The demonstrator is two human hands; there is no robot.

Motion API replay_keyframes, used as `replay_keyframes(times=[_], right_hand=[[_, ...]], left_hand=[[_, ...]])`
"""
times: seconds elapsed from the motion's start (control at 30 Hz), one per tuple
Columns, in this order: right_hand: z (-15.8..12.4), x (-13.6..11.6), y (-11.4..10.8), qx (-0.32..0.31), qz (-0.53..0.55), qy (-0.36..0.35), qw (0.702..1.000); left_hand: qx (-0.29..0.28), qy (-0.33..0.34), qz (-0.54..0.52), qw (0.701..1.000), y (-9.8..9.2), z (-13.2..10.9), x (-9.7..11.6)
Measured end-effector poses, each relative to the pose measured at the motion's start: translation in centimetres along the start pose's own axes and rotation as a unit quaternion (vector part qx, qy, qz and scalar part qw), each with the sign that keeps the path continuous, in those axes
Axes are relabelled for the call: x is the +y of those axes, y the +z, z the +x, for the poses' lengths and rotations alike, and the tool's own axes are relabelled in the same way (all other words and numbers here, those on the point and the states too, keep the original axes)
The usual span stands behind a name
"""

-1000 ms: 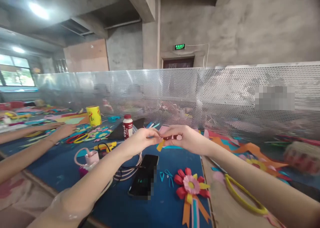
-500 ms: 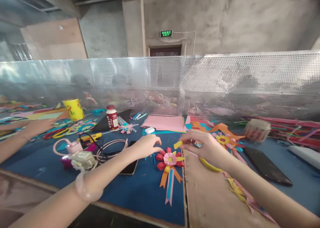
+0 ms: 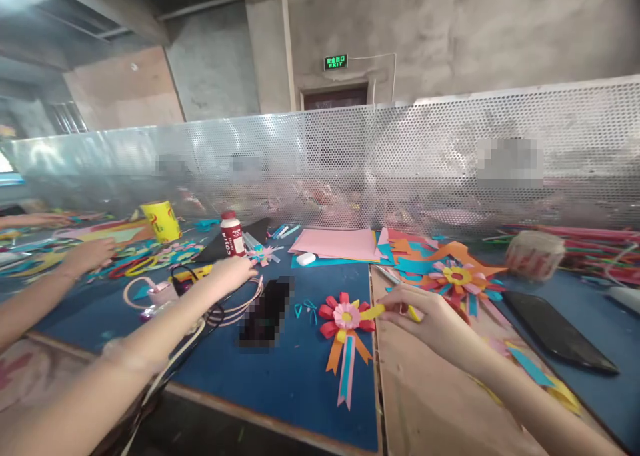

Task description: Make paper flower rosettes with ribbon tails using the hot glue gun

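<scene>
A paper flower (image 3: 346,315) with red loops, a pink and yellow centre and orange, pink and blue tails lies on the blue table top. Just right of it, my right hand (image 3: 423,309) pinches a yellow paper strip (image 3: 373,313), whose end lies over the flower's right petals. A metal blade-like tip (image 3: 387,274) shows above that hand; whether the hand holds it I cannot tell. My left hand (image 3: 230,274) is stretched out on the left, fingers apparently loose and partly hidden, close to a small blue and pink paper flower (image 3: 263,253) and clear sticks.
Pink paper sheets (image 3: 333,244) lie behind, with a white case (image 3: 306,259). A red bottle (image 3: 231,235), yellow cup (image 3: 163,221), cable (image 3: 245,296) and phone (image 3: 267,313) are leftward. Rightward are another flower (image 3: 456,276) and a black phone (image 3: 557,329). Another person's hand (image 3: 90,256) is at left.
My left hand has moved left and back, away from the red flower. My right hand has come down, bringing the yellow strip onto the flower's right side. The view has shifted slightly.
</scene>
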State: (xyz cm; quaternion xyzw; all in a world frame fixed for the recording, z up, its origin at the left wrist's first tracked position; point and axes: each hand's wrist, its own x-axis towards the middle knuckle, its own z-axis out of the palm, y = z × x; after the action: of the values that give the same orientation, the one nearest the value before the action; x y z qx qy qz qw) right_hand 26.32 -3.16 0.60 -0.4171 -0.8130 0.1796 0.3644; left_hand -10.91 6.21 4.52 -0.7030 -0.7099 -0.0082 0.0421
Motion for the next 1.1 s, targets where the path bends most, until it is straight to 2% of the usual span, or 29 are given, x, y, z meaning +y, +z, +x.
replay_keyframes(times=[0.1,0.2,0.3,0.4,0.5,0.63,0.7,0.8,0.87,0.93,1.0,1.1], right_hand=[[0.4,0.3,0.2,0.006,0.007,0.01,1.0],[0.5,0.8,0.5,0.021,0.008,0.029,0.999],[0.4,1.4,0.7,0.014,0.01,0.056,0.998],[0.1,1.5,0.8,-0.001,0.009,0.068,0.998],[-0.1,1.1,0.9,-0.006,0.005,0.062,0.998],[-0.2,0.6,0.9,0.006,0.03,0.089,0.996],[-0.2,0.8,0.9,0.025,0.065,0.121,0.99],[-0.2,1.4,1.1,0.041,0.112,0.149,0.982],[-0.2,2.0,1.3,0.042,0.135,0.156,0.978],[-0.3,2.3,1.4,0.039,0.166,0.166,0.971],[-0.4,2.5,1.6,0.031,0.198,0.178,0.963],[-0.5,2.3,1.8,0.017,0.244,0.196,0.95]], left_hand=[[0.085,-0.064,0.034,0.994,-4.6,3.4,-0.6],[0.183,-0.145,0.051,0.971,-9.2,6.5,-1.6],[0.23,-0.177,0.049,0.956,-11.4,8.0,-2.4],[0.22,-0.125,0.042,0.967,-10.1,7.7,-2.6],[0.173,-0.052,0.042,0.983,-6.6,6.2,-1.8],[0.104,0.003,0.062,0.993,-2.3,3.7,0.4],[0.096,0.022,0.068,0.993,-1.6,2.4,1.9],[0.123,0.061,0.054,0.989,-1.9,0.7,5.1],[0.127,0.112,0.026,0.985,-2.1,-0.2,7.8],[0.086,0.192,-0.013,0.977,-1.7,-0.8,10.5],[0.008,0.27,-0.056,0.961,-0.7,-1.1,12.8],[-0.081,0.306,-0.106,0.943,1.5,-1.0,14.8]])
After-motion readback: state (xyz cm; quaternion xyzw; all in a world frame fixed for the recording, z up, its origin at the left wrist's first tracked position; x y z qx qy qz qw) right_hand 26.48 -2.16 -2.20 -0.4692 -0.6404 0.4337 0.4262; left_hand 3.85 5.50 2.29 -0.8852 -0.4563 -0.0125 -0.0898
